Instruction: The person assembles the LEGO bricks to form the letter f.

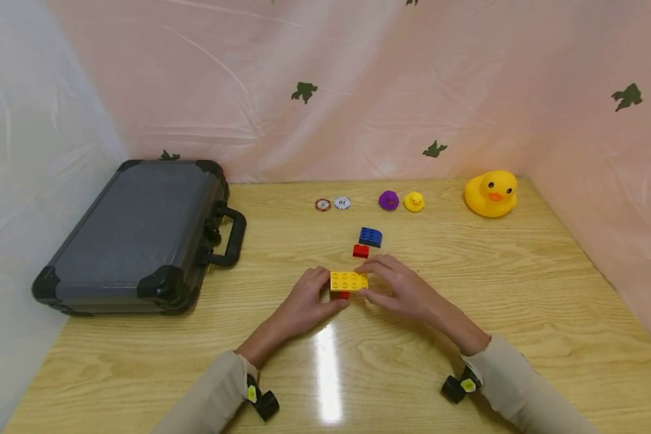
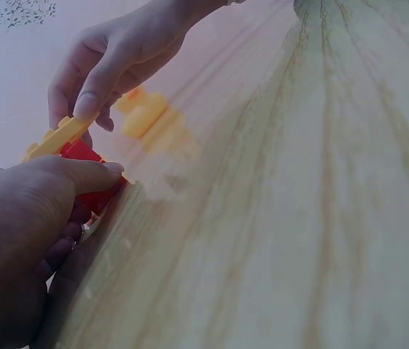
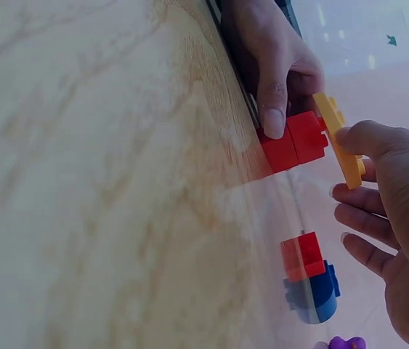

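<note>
Just over the table, my right hand [image 1: 404,289] pinches a thin yellow toy building brick [image 1: 348,281] by its right end, between thumb and fingers. Beneath it stands a stack of two red building bricks [image 3: 291,144]. My left hand [image 1: 304,304] grips this stack low down, its thumb across the lower brick in the right wrist view. There the yellow piece slants over the stack's top, and red studs show at its underside. From above, the yellow piece hides most of the red stack. Farther back lie another red brick [image 1: 360,251] and a blue brick with a rounded corner [image 1: 371,237].
A grey case [image 1: 135,223] with a black handle lies at the left. Along the back are a red-and-white chip [image 1: 322,205], a white chip [image 1: 342,202], a small purple duck [image 1: 389,201], a small yellow duck [image 1: 414,201] and a large yellow duck [image 1: 491,194].
</note>
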The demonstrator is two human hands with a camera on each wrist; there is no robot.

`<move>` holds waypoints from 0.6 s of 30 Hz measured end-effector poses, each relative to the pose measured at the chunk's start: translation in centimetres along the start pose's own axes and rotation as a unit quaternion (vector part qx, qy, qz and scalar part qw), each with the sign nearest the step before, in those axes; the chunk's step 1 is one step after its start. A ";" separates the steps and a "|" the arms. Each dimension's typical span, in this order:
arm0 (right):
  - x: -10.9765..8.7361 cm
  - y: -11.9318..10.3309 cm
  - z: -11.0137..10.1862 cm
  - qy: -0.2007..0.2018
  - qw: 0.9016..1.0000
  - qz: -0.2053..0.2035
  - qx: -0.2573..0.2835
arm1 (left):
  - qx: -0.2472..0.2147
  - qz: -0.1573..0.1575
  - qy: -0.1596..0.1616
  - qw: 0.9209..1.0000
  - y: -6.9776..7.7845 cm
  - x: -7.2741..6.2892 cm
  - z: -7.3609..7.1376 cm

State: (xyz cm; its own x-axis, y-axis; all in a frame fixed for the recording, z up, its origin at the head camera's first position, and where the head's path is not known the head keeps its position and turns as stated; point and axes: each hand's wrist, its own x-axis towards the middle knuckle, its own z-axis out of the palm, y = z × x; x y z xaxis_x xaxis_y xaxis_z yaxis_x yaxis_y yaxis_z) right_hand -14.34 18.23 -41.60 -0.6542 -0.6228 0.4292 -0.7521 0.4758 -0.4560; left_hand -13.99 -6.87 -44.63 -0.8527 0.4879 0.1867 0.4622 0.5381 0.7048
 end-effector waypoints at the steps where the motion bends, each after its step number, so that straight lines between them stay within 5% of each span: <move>1: 0.0 0.0 0.0 -0.002 1.000 0.004 0.000 | 0.000 0.002 0.001 1.000 0.0 0.0 0.0; 18: -0.1 -0.2 -0.3 -0.042 0.999 0.034 0.010 | -0.007 -0.007 -0.004 1.000 -0.1 0.1 0.0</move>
State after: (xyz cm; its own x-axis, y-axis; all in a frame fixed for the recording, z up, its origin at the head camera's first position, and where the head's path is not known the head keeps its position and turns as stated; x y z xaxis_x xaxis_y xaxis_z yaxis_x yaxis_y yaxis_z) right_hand -14.19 18.40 -41.33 -0.6938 -0.6398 0.3306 -0.7043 0.5070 -0.4968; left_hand -14.11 -6.86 -44.70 -0.8567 0.4864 0.1715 0.4471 0.5345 0.7173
